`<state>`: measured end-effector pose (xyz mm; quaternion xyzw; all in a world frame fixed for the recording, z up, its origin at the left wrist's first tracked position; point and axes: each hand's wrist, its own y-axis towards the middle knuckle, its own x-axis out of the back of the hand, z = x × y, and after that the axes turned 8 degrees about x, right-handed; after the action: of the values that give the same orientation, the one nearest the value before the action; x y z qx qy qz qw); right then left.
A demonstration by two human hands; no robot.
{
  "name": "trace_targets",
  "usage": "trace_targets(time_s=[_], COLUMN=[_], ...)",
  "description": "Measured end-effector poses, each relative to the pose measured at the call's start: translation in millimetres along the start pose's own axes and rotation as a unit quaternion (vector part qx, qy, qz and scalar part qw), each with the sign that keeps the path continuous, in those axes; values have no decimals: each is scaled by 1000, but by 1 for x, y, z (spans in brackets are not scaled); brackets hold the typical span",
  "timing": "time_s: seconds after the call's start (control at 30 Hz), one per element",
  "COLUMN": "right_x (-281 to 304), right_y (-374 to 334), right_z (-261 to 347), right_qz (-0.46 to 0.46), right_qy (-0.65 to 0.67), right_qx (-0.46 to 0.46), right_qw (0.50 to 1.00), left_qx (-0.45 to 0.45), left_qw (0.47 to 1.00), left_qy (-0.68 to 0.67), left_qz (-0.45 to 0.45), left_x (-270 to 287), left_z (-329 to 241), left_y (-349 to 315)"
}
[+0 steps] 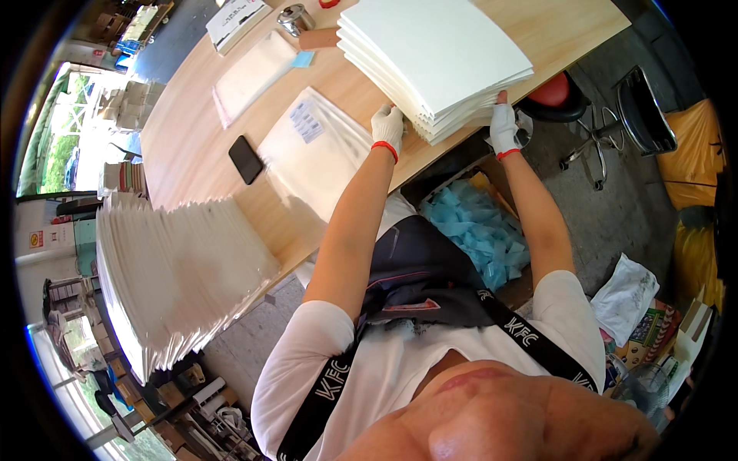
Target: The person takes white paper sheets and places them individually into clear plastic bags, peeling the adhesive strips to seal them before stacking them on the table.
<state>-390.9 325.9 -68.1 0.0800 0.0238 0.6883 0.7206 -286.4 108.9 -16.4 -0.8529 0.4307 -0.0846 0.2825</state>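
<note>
A thick stack of large white sheets (446, 54) lies on the wooden table (184, 115), its layers slightly fanned at the near side. My left hand (388, 127), in a white glove with a red cuff, is curled against the stack's left side near the close corner. At the right near corner, my right hand (504, 129) grips the stack's edge, gloved alike, with a bare thumb tip showing upward. What lies under the fingers of both hands is hidden. Left of my left hand rests a flat pale plastic-wrapped packet (315, 154) with a printed label.
A black phone (245, 160) lies left of the packet. Another tall stack of white sheets (184, 269) stands at the table's left end. Below the near edge is a box of blue scraps (480, 230). A stool (550, 96) and chair (642, 115) stand at right.
</note>
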Motion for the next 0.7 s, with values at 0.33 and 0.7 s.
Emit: trace_targets(time_s=[0.33,0.7], right_x=[10,-10], right_y=[-81,-87], right_z=[151,225], right_qz=[38,150], right_qy=[176,58], right_qx=[23,-106], right_qw=[983,981], left_qx=[-229,-370], left_qw=[954,644], left_qy=[194,637], left_qz=[-7,-206], left_x=[104,218], left_z=[72,110], left_y=[-148,-196])
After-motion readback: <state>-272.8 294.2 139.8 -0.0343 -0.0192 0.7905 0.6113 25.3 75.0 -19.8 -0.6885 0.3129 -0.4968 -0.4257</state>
